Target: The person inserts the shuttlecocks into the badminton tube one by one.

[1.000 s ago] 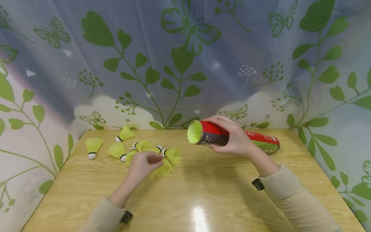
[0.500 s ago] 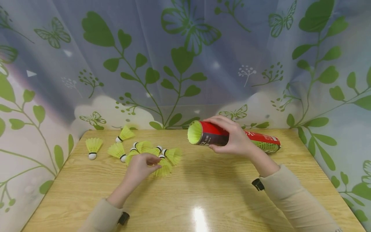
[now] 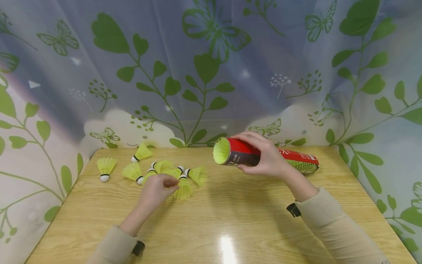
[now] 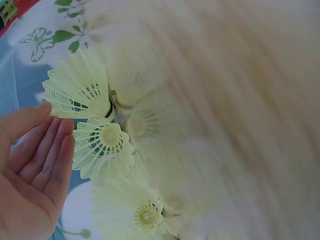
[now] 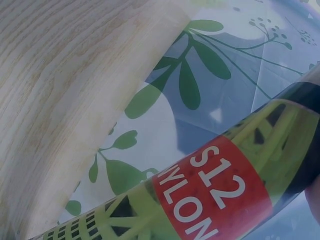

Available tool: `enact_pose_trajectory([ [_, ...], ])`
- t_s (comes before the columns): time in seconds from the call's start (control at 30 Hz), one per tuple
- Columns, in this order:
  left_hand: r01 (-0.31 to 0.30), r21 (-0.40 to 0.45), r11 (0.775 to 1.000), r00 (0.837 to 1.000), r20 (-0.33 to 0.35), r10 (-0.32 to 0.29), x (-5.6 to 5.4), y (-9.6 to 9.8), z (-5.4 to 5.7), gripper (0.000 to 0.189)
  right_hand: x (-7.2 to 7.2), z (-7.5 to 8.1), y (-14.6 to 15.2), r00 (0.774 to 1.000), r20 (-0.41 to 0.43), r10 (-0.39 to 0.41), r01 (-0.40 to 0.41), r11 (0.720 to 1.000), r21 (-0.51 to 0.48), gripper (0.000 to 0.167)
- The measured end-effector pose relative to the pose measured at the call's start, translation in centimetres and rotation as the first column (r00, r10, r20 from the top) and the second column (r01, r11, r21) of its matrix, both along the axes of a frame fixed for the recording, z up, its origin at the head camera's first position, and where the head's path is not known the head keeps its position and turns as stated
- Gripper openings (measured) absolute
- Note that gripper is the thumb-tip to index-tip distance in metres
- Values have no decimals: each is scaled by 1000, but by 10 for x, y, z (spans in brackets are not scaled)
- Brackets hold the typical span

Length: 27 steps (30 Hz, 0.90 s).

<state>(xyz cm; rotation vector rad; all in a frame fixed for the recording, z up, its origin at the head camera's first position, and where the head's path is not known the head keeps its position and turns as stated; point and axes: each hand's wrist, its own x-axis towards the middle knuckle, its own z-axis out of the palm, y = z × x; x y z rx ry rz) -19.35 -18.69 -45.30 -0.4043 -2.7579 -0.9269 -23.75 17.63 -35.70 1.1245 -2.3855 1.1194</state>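
Observation:
In the head view my left hand (image 3: 156, 190) is at the right part of a cluster of yellow shuttlecocks with white corks. Its thumb and fingertips pinch the skirt edge of one shuttlecock (image 3: 183, 189), whose cork points away from me. The left wrist view shows the thumb at the rim of that shuttlecock (image 4: 80, 90), with another shuttlecock (image 4: 102, 145) close beside the fingers. My right hand (image 3: 265, 156) grips a red and black shuttlecock tube (image 3: 242, 152) from above. The tube lies tilted, its uncapped end facing left, and a yellow skirt fills the mouth.
Several loose shuttlecocks lie at the left of the wooden table (image 3: 197, 227); one shuttlecock (image 3: 106, 168) sits apart at the far left and another shuttlecock (image 3: 141, 152) near the back edge. A patterned curtain (image 3: 211, 73) hangs directly behind the table.
My left hand has moved slightly left and toward me, and the shuttlecock at its fingertips has shifted a little left with it. My right hand and the tube have stayed in place.

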Motion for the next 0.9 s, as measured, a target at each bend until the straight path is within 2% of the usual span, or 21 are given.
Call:
enact_pose_trajectory([
  [0.37,-57,-45,997,997,-58,54,-1,-5,3,6,-1,0,1,1000,-25,-7,7,1000,-11,73],
  [0.57,-111,-58,992,993,-57,108,-3,-7,5,5,-1,0,3,1000,-21,-9,8,1000,-11,73],
  [0.73,-137,-39,990,988,-72,134,-4,-9,8,4,-1,1,3,1000,-25,-9,8,1000,-10,73],
  [0.9,-130,-16,991,988,-82,128,-3,-12,10,4,-2,0,2,1000,-31,-3,2,1000,-13,74],
])
